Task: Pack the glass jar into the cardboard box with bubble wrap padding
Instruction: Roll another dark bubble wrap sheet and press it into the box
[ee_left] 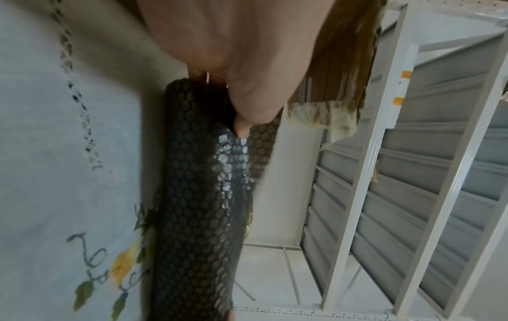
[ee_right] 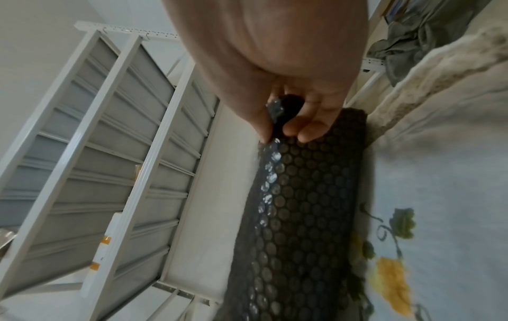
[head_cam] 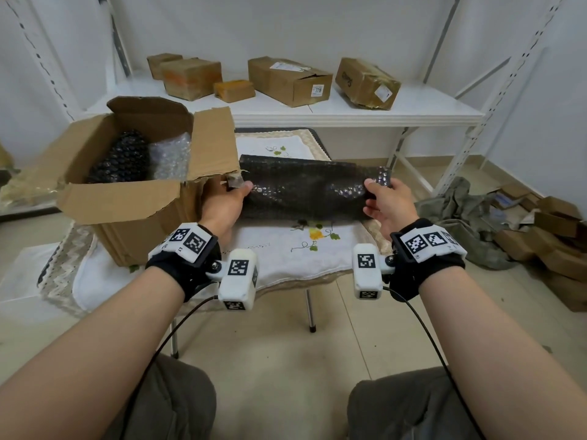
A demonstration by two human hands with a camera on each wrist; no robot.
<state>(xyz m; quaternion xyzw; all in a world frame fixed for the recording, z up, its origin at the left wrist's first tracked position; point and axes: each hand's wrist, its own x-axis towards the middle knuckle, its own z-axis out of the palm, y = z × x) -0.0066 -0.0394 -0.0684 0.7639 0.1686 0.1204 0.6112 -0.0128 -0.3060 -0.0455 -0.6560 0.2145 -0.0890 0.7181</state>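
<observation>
A sheet of black bubble wrap (head_cam: pixel 305 188) is stretched between my two hands above the small table. My left hand (head_cam: pixel 227 201) pinches its left end, thumb on top, seen close in the left wrist view as the bubble wrap (ee_left: pixel 198 217) under my thumb. My right hand (head_cam: pixel 386 198) pinches the right end (ee_right: pixel 296 206). The open cardboard box (head_cam: pixel 127 198) stands at the table's left, with a black bubble-wrapped bundle (head_cam: pixel 122 157) and clear bubble wrap (head_cam: pixel 170 157) inside. No bare glass jar shows.
An embroidered white cloth (head_cam: pixel 298 246) covers the table. Behind it a white shelf (head_cam: pixel 349 109) carries several cardboard boxes. Crumpled grey cloth (head_cam: pixel 460 211) and flattened cartons (head_cam: pixel 552 239) lie on the floor at the right. My knees are below the table's front edge.
</observation>
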